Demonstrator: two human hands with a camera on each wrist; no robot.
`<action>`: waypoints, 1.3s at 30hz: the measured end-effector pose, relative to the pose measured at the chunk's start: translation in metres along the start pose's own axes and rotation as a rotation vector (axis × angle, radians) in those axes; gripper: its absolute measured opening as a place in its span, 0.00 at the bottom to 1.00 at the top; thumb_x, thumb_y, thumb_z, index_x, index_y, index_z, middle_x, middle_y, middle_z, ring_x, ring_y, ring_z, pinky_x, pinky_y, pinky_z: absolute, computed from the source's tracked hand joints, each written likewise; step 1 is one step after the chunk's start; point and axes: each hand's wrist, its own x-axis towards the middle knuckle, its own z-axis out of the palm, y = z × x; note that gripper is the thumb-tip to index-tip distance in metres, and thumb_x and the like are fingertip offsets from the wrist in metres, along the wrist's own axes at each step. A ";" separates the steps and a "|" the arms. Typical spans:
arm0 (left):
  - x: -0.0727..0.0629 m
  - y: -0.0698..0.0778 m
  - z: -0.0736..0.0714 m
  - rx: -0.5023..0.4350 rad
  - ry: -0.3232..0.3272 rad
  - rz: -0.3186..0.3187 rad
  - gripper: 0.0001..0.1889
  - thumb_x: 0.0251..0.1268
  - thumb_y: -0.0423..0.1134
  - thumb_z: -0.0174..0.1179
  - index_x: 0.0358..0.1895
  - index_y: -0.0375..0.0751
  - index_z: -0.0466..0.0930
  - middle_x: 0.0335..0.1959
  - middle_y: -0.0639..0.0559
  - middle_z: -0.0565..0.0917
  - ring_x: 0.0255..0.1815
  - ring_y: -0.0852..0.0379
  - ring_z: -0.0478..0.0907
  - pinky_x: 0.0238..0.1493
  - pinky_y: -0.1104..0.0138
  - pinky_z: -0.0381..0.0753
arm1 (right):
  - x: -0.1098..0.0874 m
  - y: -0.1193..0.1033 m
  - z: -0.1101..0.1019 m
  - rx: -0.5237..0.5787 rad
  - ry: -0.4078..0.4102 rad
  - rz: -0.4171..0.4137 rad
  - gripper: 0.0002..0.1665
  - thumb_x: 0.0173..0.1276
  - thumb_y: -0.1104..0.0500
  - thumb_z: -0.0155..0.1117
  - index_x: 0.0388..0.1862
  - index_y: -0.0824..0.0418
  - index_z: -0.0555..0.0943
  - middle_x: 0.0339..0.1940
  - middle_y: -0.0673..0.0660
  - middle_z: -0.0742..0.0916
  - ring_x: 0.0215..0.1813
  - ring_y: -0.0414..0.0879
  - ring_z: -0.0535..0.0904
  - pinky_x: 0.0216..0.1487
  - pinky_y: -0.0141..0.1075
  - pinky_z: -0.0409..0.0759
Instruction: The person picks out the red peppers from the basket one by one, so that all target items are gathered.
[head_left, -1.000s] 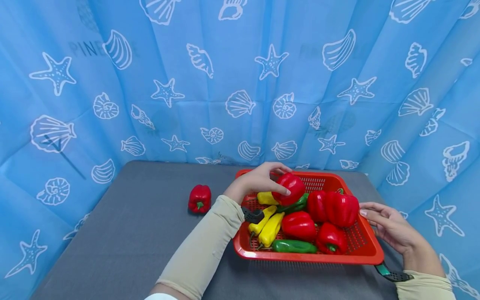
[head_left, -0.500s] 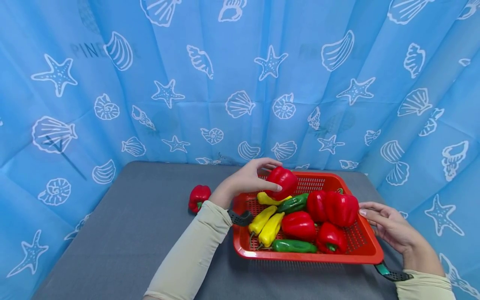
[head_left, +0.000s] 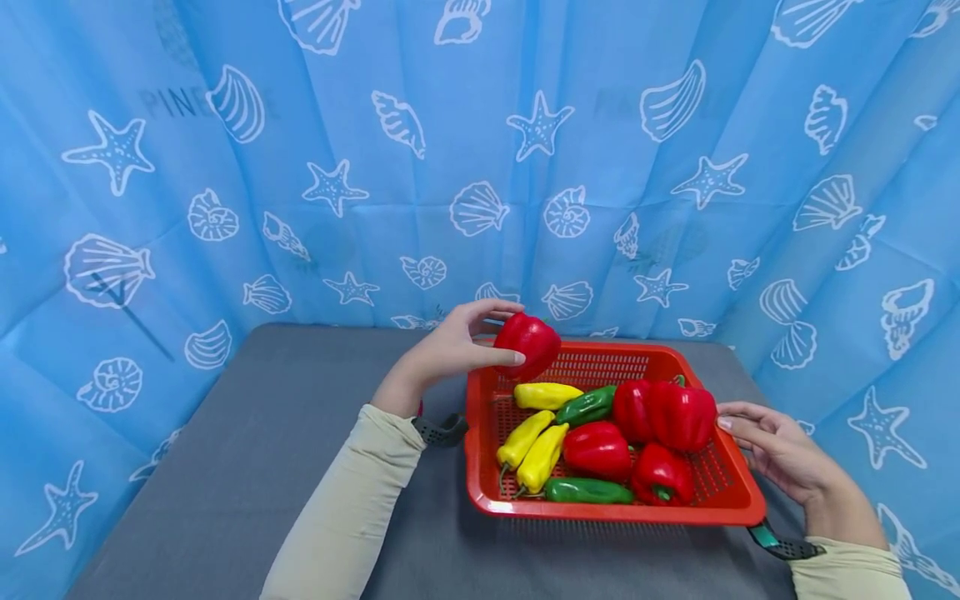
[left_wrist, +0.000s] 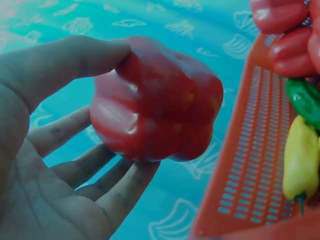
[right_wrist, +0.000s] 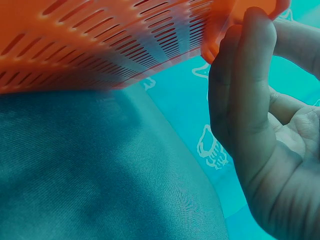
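Observation:
My left hand (head_left: 450, 337) grips a red bell pepper (head_left: 528, 345) between thumb and fingers, above the back left corner of the red plastic basket (head_left: 622, 512). The left wrist view shows the bell pepper (left_wrist: 160, 100) up close, held clear of the basket wall (left_wrist: 250, 160). At the basket's right end, my right hand (head_left: 783, 454) pinches the rim; fingers (right_wrist: 245, 85) touch it from outside in the right wrist view. Inside lie several red bell peppers (head_left: 681, 417), yellow peppers (head_left: 542, 458) and green peppers (head_left: 588, 491).
The basket stands on a grey cloth-covered table (head_left: 300, 433), towards its right side. A blue curtain (head_left: 420, 167) with shell prints hangs behind and at the sides. Only a sliver of red shows behind the left wrist.
My left hand has moved left and up with the red bell pepper, from inside the basket to its back left corner. Its wrist now covers the pepper on the table. The right hand stays put.

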 end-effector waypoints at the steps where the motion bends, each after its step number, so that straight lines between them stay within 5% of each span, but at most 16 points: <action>1: -0.003 0.000 -0.003 -0.004 0.008 0.003 0.39 0.58 0.37 0.79 0.74 0.49 0.73 0.69 0.51 0.78 0.70 0.46 0.77 0.56 0.54 0.90 | 0.000 0.000 0.000 -0.002 0.000 -0.003 0.19 0.86 0.61 0.50 0.54 0.41 0.85 0.48 0.44 0.92 0.46 0.43 0.91 0.48 0.41 0.92; 26: -0.073 -0.025 -0.065 -0.058 0.236 -0.045 0.41 0.57 0.37 0.80 0.75 0.56 0.73 0.72 0.52 0.76 0.73 0.42 0.73 0.54 0.50 0.90 | -0.001 -0.002 0.002 -0.007 0.011 0.002 0.18 0.86 0.60 0.50 0.54 0.41 0.85 0.49 0.43 0.91 0.46 0.43 0.91 0.48 0.40 0.92; 39: -0.097 -0.043 -0.086 -0.059 0.322 -0.078 0.41 0.59 0.38 0.79 0.76 0.55 0.71 0.74 0.51 0.73 0.73 0.42 0.72 0.53 0.56 0.90 | -0.003 -0.001 0.001 -0.002 -0.010 -0.008 0.19 0.86 0.61 0.49 0.54 0.41 0.85 0.49 0.43 0.91 0.47 0.43 0.91 0.48 0.40 0.92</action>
